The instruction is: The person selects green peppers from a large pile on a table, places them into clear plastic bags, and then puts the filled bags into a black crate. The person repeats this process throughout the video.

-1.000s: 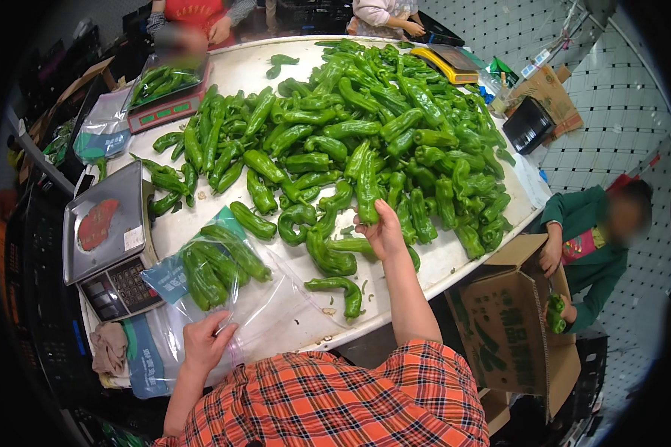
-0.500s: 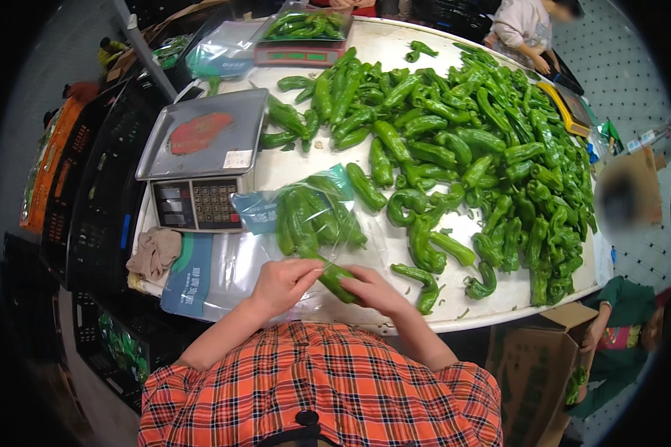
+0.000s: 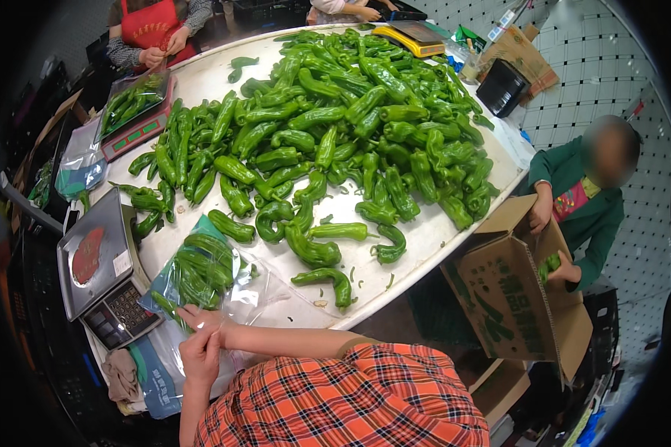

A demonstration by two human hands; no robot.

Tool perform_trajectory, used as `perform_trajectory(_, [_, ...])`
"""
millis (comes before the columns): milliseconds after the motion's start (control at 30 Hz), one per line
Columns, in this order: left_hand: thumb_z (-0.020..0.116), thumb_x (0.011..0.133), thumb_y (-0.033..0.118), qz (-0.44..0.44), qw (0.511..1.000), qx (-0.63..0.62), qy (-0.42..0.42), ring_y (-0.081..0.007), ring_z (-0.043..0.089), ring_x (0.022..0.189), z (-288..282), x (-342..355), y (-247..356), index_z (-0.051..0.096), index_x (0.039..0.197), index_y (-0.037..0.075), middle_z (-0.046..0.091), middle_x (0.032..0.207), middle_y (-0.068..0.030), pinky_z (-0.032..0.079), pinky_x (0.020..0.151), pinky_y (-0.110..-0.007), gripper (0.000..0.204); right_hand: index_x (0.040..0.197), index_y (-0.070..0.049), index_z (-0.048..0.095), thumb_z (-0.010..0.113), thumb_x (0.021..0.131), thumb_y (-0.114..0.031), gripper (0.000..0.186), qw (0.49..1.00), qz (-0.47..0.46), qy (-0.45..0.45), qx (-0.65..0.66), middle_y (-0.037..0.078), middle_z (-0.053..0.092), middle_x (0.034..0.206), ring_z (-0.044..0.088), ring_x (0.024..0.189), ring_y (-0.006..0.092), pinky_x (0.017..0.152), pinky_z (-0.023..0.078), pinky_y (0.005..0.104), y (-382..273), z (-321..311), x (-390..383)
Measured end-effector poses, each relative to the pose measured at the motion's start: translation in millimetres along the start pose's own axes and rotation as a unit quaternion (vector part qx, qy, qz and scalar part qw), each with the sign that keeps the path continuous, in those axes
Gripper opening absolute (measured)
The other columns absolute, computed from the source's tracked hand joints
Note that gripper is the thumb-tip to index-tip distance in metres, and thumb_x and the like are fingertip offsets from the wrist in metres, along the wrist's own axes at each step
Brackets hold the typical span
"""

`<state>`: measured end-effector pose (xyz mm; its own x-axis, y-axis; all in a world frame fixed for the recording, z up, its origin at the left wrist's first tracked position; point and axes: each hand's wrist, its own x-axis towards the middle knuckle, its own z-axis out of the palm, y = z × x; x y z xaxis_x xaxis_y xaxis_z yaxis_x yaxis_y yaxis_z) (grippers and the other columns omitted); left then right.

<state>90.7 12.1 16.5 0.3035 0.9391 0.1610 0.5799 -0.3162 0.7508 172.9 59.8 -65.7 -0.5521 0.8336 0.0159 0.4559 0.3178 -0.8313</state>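
Close together at the table's near left edge are my two hands. My right hand (image 3: 203,319) reaches across with its fingers closed at the end of a green pepper (image 3: 168,306). Just below it, my left hand (image 3: 199,357) has its fingers curled shut. Whether it grips the bag or the pepper's end is hidden. Beyond them lies a clear plastic bag (image 3: 235,261) with several green peppers (image 3: 201,272) in it. Flat bags with blue-green printing (image 3: 156,376) lie under and beside my left wrist.
A big heap of green peppers (image 3: 343,112) covers much of the white table (image 3: 395,287). A scale (image 3: 101,257) stands left of my hands, a cloth (image 3: 121,375) below it. At right, a person in green (image 3: 581,201) handles peppers at a cardboard box (image 3: 499,298). Another person in a red apron (image 3: 150,33) stands by a red scale (image 3: 138,123).
The view has swung to the right, bringing the person at the box into fuller view. My hands have drawn together, and the pepper has moved from between them to beyond my right fingers.
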Motion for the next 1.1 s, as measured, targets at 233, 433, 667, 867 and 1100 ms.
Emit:
perform_trajectory(233, [0.057, 0.082, 0.005, -0.066, 0.995, -0.062, 0.051, -0.0075, 0.047, 0.053, -4.1, -4.1, -9.4, 0.063, 0.087, -0.002, 0.056, 0.061, -0.0044, 0.037, 0.05, -0.022, 0.01, 0.097, -0.008, 0.061, 0.056, 0.081, -0.01, 0.017, 0.968, -0.096, 0.229, -0.042, 0.011, 0.062, 0.088, 0.06, 0.074, 0.0259, 0.065, 0.049, 0.0336, 56.7, -109.2, -104.6])
perform_trajectory(433, [0.057, 0.083, 0.005, -0.056, 0.995, -0.065, 0.056, -0.0059, 0.045, 0.054, 1.0, -3.0, -3.8, 0.063, 0.086, -0.002, 0.055, 0.061, -0.0028, 0.035, 0.049, -0.021, 0.01, 0.101, -0.001, 0.058, 0.06, 0.075, -0.009, 0.027, 0.741, 0.258, 0.55, -0.287, 0.014, 0.057, 0.105, 0.051, 0.099, 0.0304, 0.086, 0.04, 0.0369, 126.6, -240.6, -215.6])
perform_trajectory(667, [0.056, 0.083, 0.005, -0.072, 0.995, -0.059, 0.046, -0.006, 0.044, 0.055, -1.5, -5.4, -8.2, 0.063, 0.087, -0.002, 0.055, 0.062, -0.0034, 0.035, 0.049, -0.022, 0.011, 0.115, -0.004, 0.051, 0.067, 0.071, -0.021, 0.05, 0.758, 0.365, 0.523, -0.135, 0.018, 0.053, 0.11, 0.05, 0.101, 0.033, 0.087, 0.041, 0.0365, 199.5, -268.7, -256.4])
perform_trajectory(867, [0.056, 0.083, 0.006, -0.055, 0.996, -0.053, 0.045, -0.0065, 0.044, 0.053, 5.2, -6.6, -10.9, 0.063, 0.086, -0.002, 0.054, 0.061, -0.0039, 0.035, 0.049, -0.022, 0.011, 0.11, -0.001, 0.054, 0.065, 0.073, -0.02, 0.043, 0.822, 0.219, 0.521, -0.072, 0.015, 0.055, 0.102, 0.054, 0.091, 0.0271, 0.081, 0.043, 0.0337, 178.7, -268.7, -260.2])
perform_trajectory(1100, [0.056, 0.082, 0.005, -0.065, 0.996, -0.044, 0.031, -0.006, 0.043, 0.053, 1.2, -7.2, -6.0, 0.062, 0.086, -0.002, 0.053, 0.059, -0.0031, 0.034, 0.048, -0.022, 0.01, 0.118, -0.004, 0.049, 0.064, 0.074, -0.028, 0.053, 0.658, 0.337, 0.628, -0.243, 0.016, 0.051, 0.116, 0.05, 0.102, 0.0325, 0.085, 0.042, 0.0385, 191.2, -321.0, -244.3])
